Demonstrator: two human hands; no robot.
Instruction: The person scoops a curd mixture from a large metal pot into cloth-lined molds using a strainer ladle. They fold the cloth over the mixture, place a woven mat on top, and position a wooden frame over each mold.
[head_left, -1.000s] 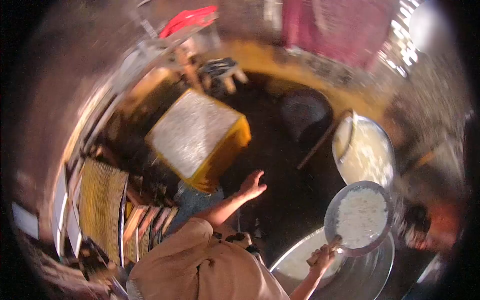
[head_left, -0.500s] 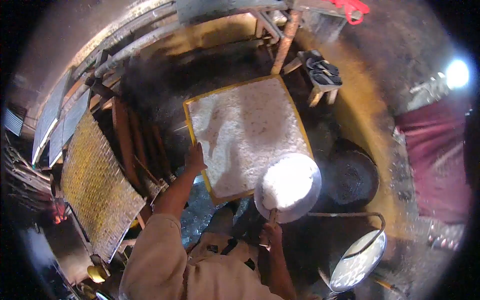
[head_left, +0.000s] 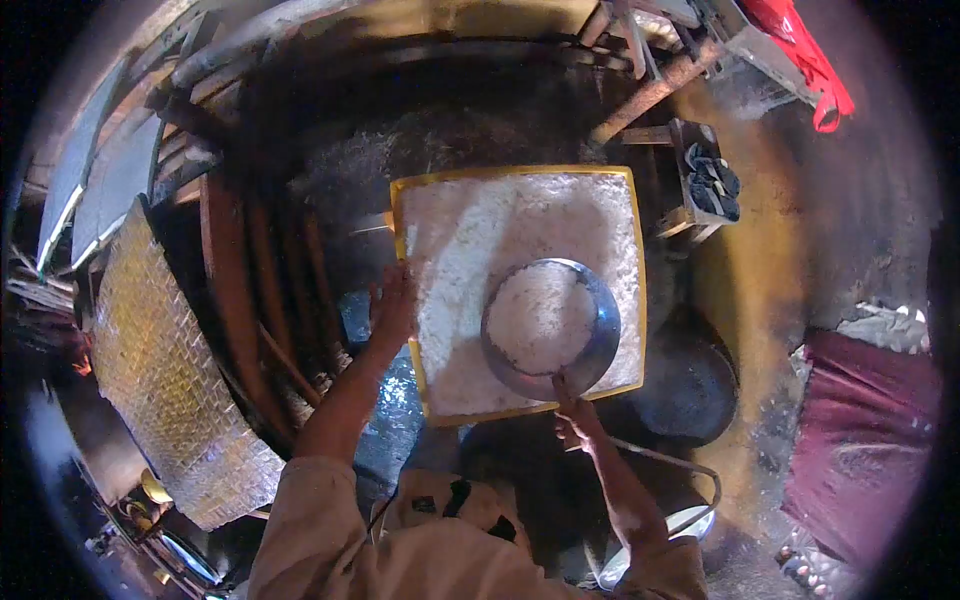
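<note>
A shallow yellow-rimmed tray (head_left: 643, 290) spreads out in front of me, covered with a layer of white, lumpy, grain-like food (head_left: 450, 260). Over its near right part is a round metal pan (head_left: 607, 335) with a heap of similar white food (head_left: 545, 315). My right hand (head_left: 575, 418) is closed at the pan's near side, the thumb towards the rim; a short handle seems to be in the grip, mostly hidden by the fingers. My left hand (head_left: 394, 305) is at the tray's left edge, fingers spread; whether it presses on the rim I cannot tell.
A woven bamboo panel (head_left: 180, 370) leans at the left, with a small fire (head_left: 82, 355) beyond it. At right are a dark wok (head_left: 690, 385), a stool (head_left: 690, 150) bearing black sandals, and a maroon cloth (head_left: 855, 450). A white-lined vessel (head_left: 690, 520) sits near my right arm.
The pan has moved away from me, from the tray's near right corner to further over it. My right hand has moved forward with it. The head view has turned and shifted.
</note>
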